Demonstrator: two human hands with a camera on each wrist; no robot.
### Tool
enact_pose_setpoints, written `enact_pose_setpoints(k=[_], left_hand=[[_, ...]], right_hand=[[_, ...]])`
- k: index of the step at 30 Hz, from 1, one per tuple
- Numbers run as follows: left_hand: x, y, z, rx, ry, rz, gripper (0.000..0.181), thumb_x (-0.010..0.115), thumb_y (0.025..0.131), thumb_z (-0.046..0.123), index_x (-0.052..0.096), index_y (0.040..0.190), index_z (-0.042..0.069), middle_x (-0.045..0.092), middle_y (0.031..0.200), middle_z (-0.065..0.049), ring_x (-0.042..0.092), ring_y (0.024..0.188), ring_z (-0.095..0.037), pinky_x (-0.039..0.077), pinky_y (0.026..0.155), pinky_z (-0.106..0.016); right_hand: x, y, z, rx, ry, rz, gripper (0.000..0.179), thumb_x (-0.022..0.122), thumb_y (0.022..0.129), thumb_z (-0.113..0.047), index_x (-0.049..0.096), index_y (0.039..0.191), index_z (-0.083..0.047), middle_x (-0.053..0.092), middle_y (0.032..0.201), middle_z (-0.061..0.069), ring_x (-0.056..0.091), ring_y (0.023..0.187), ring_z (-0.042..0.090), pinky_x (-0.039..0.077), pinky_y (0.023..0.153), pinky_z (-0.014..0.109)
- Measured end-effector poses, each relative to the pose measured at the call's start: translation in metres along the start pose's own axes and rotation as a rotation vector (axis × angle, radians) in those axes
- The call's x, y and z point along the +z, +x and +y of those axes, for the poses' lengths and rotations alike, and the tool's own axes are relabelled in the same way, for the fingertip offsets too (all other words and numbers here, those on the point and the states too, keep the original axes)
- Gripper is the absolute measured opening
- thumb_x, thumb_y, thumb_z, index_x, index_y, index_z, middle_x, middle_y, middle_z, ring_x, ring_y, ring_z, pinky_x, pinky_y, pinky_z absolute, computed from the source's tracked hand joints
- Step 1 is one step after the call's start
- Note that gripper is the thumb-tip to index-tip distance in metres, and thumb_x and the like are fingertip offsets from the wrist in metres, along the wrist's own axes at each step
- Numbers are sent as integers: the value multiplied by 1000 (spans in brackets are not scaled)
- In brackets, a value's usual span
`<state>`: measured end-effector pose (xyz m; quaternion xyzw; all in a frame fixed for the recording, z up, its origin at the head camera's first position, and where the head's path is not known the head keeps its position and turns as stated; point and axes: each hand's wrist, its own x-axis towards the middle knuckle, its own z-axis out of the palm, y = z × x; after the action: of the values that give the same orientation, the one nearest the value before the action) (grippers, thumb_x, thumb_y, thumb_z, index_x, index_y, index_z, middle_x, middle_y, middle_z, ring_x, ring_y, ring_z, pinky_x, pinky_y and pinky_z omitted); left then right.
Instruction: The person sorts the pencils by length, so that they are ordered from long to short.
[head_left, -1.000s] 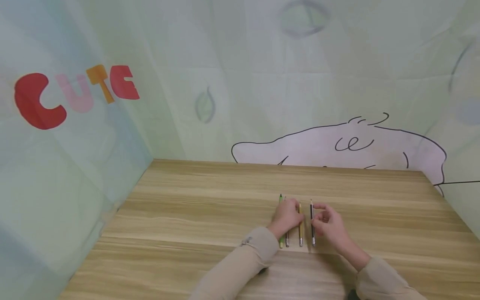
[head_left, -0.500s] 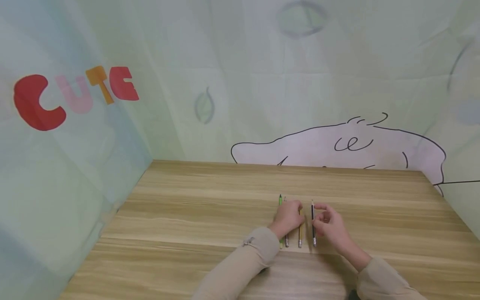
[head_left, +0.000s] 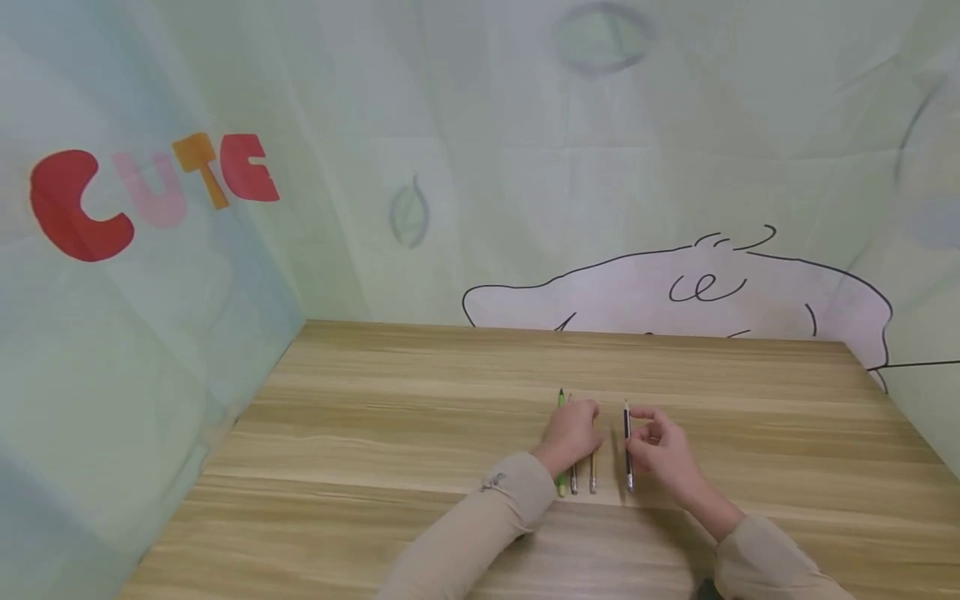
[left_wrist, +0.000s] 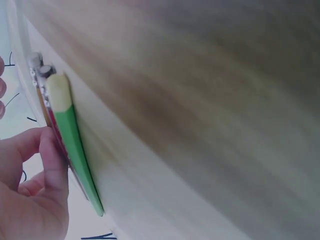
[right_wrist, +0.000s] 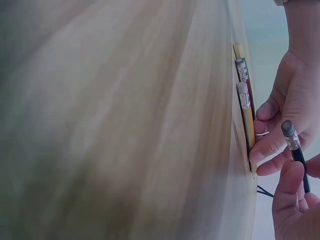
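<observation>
My left hand (head_left: 572, 435) pinches a yellow pencil (right_wrist: 249, 122) between thumb and fingers, close to the tabletop. Just left of it, partly covered by that hand, lie a dark red pencil (left_wrist: 54, 119) and a green pencil (left_wrist: 75, 137) with a pale yellow end. All three point away from me, roughly parallel, eraser ends toward me. To the right, my right hand (head_left: 664, 450) grips a black pencil (head_left: 627, 429) between thumb and fingers. In the right wrist view its eraser end stands out above the table, apart from the others.
The wood-grain table (head_left: 375, 400) reaches back to a pale green fabric wall (head_left: 360, 125) with a line-drawn animal head. Another fabric wall on the left carries the coloured letters CUTE (head_left: 78, 204).
My left hand has drawn the yellow pencil leftward, nearer the dark red and green ones. The right hand with the black pencil has shifted very slightly right.
</observation>
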<state>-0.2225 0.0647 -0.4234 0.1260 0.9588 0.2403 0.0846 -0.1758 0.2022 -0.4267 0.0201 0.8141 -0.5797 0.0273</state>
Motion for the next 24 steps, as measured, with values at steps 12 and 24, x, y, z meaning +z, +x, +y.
enact_pose_setpoints(k=[12, 24], left_hand=[[-2, -1, -6, 11, 34, 14, 32, 65, 72, 9, 61, 103, 7, 64, 104, -6, 59, 80, -12, 49, 72, -21], [-2, 0, -9, 37, 89, 29, 15, 65, 72, 12, 62, 86, 6, 62, 78, -2, 47, 57, -9, 38, 49, -16]], right_hand=[[2, 9, -1, 24, -50, -13, 44, 52, 77, 4, 41, 120, 4, 53, 77, 9, 47, 52, 10, 44, 46, 23], [14, 22, 3, 32, -146, -57, 42, 53, 76, 5, 43, 117, 7, 55, 74, 8, 49, 50, 10, 44, 44, 23]])
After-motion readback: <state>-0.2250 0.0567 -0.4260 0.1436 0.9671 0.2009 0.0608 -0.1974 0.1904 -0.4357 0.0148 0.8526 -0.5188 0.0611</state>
